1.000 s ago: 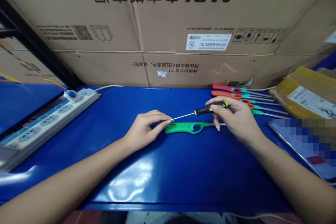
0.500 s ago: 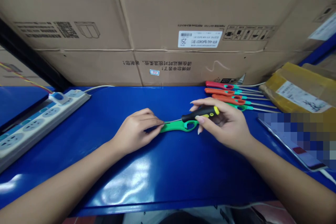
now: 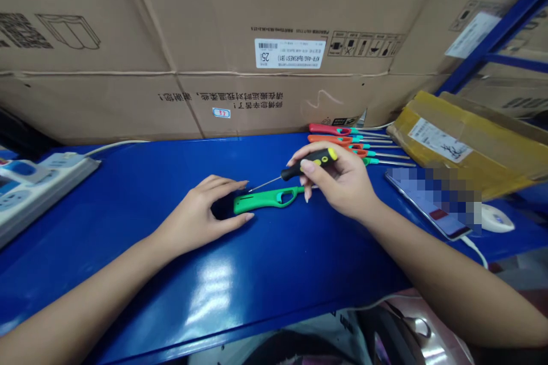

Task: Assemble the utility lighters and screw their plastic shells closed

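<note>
A green long-necked lighter (image 3: 261, 199) lies on the blue tabletop, its thin neck running right, partly behind my right hand. My left hand (image 3: 209, 205) is at the lighter's left end, thumb and fingers spread on either side, holding nothing. In my right hand (image 3: 342, 177) is a black and yellow screwdriver (image 3: 308, 163), tilted with its shaft pointing down to the left. The screwdriver's tip is just above the lighter's upper edge, close to my left fingertips. Whether anything sits on the tip is too small to tell.
Several red, orange and green lighters (image 3: 329, 140) lie in a row behind my right hand. Right of them are a taped cardboard package (image 3: 454, 142) and a phone (image 3: 423, 202) with a cable. A power strip (image 3: 51, 182) stands left; a large carton (image 3: 214, 91) walls the back.
My left fingers have opened off the lighter's left end. The screwdriver's tip has lifted away from the lighter's top. The camera view has turned to the right.
</note>
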Demonstrator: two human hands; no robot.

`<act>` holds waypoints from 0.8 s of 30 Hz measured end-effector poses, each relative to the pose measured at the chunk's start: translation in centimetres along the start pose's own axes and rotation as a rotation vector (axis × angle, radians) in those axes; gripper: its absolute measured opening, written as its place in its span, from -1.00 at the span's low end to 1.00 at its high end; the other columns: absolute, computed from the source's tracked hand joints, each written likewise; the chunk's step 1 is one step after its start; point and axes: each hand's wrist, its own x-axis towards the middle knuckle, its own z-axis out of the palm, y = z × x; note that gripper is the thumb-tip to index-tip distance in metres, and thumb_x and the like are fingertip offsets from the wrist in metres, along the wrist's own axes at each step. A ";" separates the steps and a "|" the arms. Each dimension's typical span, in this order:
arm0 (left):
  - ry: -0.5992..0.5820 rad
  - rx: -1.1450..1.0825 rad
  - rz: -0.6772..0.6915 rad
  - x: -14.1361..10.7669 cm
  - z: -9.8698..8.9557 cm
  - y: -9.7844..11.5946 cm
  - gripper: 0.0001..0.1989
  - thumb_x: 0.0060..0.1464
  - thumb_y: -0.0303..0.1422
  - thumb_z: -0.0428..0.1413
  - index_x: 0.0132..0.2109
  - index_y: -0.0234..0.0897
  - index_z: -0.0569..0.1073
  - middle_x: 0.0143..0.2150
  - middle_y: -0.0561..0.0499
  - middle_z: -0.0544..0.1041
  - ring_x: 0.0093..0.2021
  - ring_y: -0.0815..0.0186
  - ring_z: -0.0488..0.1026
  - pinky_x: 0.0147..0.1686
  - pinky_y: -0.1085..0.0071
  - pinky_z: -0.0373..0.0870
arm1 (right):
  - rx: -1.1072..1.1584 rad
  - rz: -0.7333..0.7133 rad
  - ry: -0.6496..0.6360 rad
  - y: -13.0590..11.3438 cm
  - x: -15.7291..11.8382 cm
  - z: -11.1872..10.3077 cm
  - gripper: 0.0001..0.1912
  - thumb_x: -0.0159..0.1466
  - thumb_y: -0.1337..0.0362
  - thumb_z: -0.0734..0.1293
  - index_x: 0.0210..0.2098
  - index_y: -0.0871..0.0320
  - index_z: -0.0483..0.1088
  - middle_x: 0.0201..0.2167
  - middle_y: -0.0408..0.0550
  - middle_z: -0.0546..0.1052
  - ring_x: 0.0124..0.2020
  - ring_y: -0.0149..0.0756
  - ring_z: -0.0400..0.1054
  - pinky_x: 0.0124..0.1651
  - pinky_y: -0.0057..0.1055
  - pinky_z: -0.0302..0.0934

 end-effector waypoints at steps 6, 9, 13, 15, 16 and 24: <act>-0.038 -0.130 0.009 0.0 1.5 1.1 -0.65 0.22 -0.13 0.25 0.06 -0.20 0.61 -0.10 -0.06 0.59 -0.11 0.20 0.53 -0.05 0.24 0.48 | -0.038 -0.077 0.091 -0.9 0.4 -0.5 -0.72 0.34 0.02 0.41 -0.25 0.11 0.39 -0.37 -0.15 0.55 -0.59 -0.47 0.43 -0.59 -0.52 0.41; -0.034 -0.128 0.052 -0.1 2.7 2.7 -0.62 0.20 -0.12 0.27 0.08 -0.19 0.60 -0.09 -0.06 0.59 -0.10 0.19 0.50 -0.05 0.20 0.44 | -0.083 -0.091 0.093 -1.1 0.3 -0.1 -0.69 0.35 -0.01 0.39 -0.27 0.09 0.36 -0.45 -0.21 0.52 -0.67 -0.51 0.38 -0.65 -0.55 0.30; -0.071 -0.102 0.088 -0.3 3.1 3.9 -0.65 0.23 -0.16 0.26 0.11 -0.15 0.58 -0.06 -0.04 0.58 -0.06 0.18 0.48 -0.03 0.18 0.37 | -0.092 -0.086 0.077 -1.0 -0.2 0.9 -0.68 0.37 -0.02 0.37 -0.29 0.09 0.34 -0.52 -0.25 0.47 -0.73 -0.52 0.32 -0.72 -0.55 0.19; -0.080 -0.123 0.082 -0.4 3.0 4.1 -0.69 0.24 -0.21 0.24 0.09 -0.15 0.59 -0.07 -0.03 0.58 -0.08 0.20 0.48 -0.04 0.20 0.36 | -0.099 -0.080 0.070 -0.8 -0.4 1.4 -0.68 0.37 -0.02 0.36 -0.29 0.08 0.32 -0.53 -0.26 0.46 -0.75 -0.52 0.30 -0.73 -0.54 0.16; -0.083 -0.135 0.078 -0.4 2.9 4.0 -0.71 0.25 -0.22 0.24 0.08 -0.14 0.60 -0.09 -0.03 0.58 -0.09 0.21 0.47 -0.05 0.21 0.35 | -0.109 -0.070 0.068 -0.8 -0.5 1.5 -0.68 0.37 -0.04 0.36 -0.29 0.08 0.32 -0.54 -0.26 0.46 -0.75 -0.52 0.30 -0.74 -0.54 0.15; -0.108 -0.166 0.070 -0.4 3.1 3.6 -0.66 0.21 -0.15 0.27 0.08 -0.12 0.60 -0.17 -0.01 0.54 -0.13 0.21 0.44 -0.08 0.24 0.30 | -0.165 -0.010 0.056 -0.3 -0.6 2.1 -0.63 0.34 -0.11 0.36 -0.30 0.05 0.32 -0.51 -0.22 0.50 -0.73 -0.48 0.32 -0.70 -0.48 0.19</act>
